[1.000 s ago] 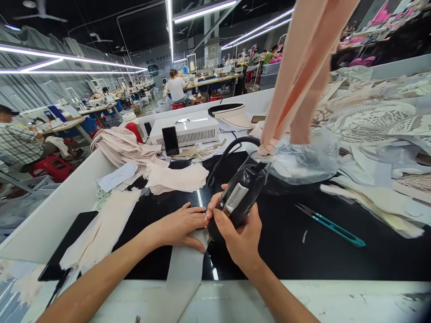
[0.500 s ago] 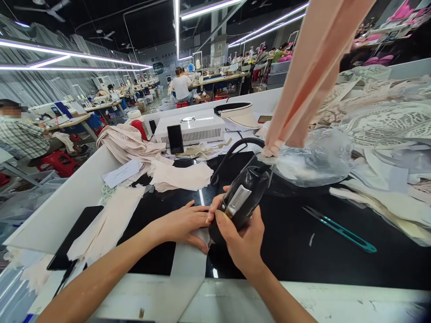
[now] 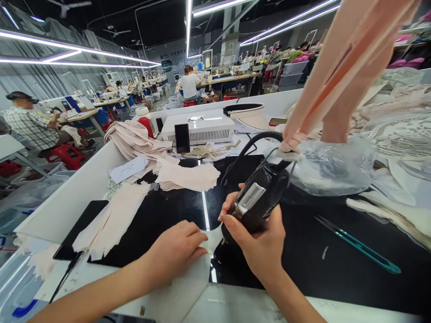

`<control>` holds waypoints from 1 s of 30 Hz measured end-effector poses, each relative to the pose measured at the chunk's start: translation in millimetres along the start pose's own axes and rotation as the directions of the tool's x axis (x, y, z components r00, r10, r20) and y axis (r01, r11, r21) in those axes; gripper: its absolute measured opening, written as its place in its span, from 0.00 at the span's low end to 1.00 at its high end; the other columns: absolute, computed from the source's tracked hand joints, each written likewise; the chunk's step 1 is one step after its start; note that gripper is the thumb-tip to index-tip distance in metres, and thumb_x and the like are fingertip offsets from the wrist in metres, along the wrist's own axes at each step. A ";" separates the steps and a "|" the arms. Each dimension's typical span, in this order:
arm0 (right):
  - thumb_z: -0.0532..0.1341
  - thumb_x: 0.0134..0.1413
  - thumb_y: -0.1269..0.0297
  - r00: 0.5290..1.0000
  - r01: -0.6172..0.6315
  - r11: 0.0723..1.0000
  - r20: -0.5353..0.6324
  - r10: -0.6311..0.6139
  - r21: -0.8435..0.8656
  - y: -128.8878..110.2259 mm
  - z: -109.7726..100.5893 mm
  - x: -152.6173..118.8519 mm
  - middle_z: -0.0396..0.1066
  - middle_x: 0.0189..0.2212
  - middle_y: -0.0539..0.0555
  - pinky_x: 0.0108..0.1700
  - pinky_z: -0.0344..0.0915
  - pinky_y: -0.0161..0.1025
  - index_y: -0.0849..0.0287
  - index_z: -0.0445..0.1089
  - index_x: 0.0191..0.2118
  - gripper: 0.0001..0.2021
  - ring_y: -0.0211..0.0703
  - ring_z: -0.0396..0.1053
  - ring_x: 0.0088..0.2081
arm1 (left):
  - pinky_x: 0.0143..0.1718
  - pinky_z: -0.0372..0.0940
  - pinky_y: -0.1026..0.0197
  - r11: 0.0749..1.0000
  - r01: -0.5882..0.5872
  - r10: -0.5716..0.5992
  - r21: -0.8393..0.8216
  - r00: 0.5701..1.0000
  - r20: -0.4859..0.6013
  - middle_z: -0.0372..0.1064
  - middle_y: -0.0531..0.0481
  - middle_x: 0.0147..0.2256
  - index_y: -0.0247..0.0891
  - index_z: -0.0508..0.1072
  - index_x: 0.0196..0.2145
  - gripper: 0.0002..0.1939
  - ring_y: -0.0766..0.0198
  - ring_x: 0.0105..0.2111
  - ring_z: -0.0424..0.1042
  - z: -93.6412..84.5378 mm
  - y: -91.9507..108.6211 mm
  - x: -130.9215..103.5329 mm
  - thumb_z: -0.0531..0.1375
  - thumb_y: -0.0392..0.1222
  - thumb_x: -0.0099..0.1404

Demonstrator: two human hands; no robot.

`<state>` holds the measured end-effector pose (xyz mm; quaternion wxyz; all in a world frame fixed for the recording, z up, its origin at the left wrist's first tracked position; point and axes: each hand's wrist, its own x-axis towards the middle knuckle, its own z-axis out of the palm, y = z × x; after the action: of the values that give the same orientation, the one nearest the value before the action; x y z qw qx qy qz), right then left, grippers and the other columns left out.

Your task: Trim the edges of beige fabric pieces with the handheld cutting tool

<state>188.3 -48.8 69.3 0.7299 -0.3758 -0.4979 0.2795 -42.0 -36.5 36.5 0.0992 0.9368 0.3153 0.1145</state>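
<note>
My right hand (image 3: 261, 244) is wrapped round a black hand-held electric tool (image 3: 266, 186) with a silver lever on its body. The tool's nose points down at the black table top, beside a pale thin fabric strip (image 3: 191, 287). That strip runs over the table's front edge. Curled fingers of my left hand (image 3: 178, 249) grip the strip just left of the tool; the thumb is mostly hidden. Pink cloth bands (image 3: 336, 76) are knotted at the tool's top end, where a black cable leaves it.
Teal-handled tweezers (image 3: 360, 246) lie at the right. Pale pink fabric pieces (image 3: 188, 176) are stacked behind my left hand. A phone (image 3: 182, 138) leans on a white vented box (image 3: 198, 128). Lace pieces and a clear plastic bag (image 3: 336, 168) fill the right back. Other people sit farther off.
My left hand has drawn back toward the front edge, its spread fingers now curled on the strip. My right hand still holds the tool beside the strip. The view has shifted left.
</note>
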 end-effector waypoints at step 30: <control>0.85 0.69 0.54 0.997 -0.022 0.998 0.070 0.018 0.054 2.4 -30.8 -8.3 0.83 0.36 0.50 0.33 0.87 0.48 0.43 0.82 0.60 0.21 0.51 0.83 0.32 | 0.63 0.87 0.53 0.994 -0.111 0.111 -0.004 0.993 -0.032 0.87 0.36 0.65 0.37 0.85 0.68 0.19 0.50 0.64 0.90 29.2 -42.9 27.0 0.61 0.28 0.89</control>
<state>214.2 -62.2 56.2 0.7194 -0.3505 -0.5114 0.3133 -37.4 10.2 1.7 0.0903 0.9507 0.2640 0.1356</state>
